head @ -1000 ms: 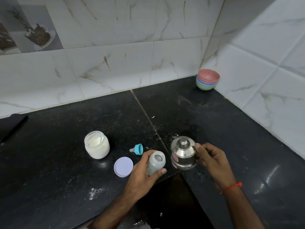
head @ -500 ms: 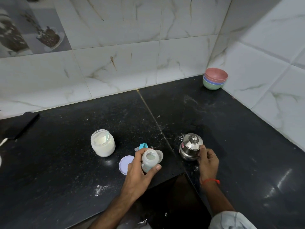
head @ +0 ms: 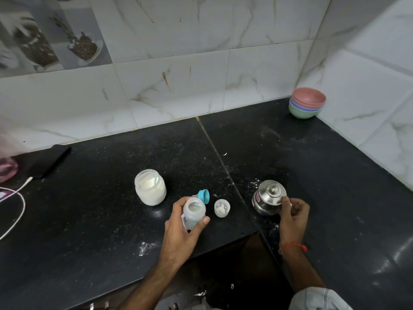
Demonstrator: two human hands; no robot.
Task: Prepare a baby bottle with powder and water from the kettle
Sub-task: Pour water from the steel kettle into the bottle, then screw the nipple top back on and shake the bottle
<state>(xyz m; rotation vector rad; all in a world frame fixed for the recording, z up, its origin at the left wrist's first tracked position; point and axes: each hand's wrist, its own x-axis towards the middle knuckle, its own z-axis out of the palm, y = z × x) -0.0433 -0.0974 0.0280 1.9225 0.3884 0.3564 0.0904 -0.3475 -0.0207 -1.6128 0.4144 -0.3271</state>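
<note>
White marble-look wall tiles (head: 174, 86), speckled black stone countertop (head: 89, 209), perhaps granite.

Head view, angled down at countertop (head: 93, 209)

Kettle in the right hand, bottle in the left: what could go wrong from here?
The bottle has a narrow open mouth and is tilted in the left hand, so water may miss or splash the fingers. The right hand grips the kettle at its rear; its lid may slip. The open jar could catch splashes.
</note>
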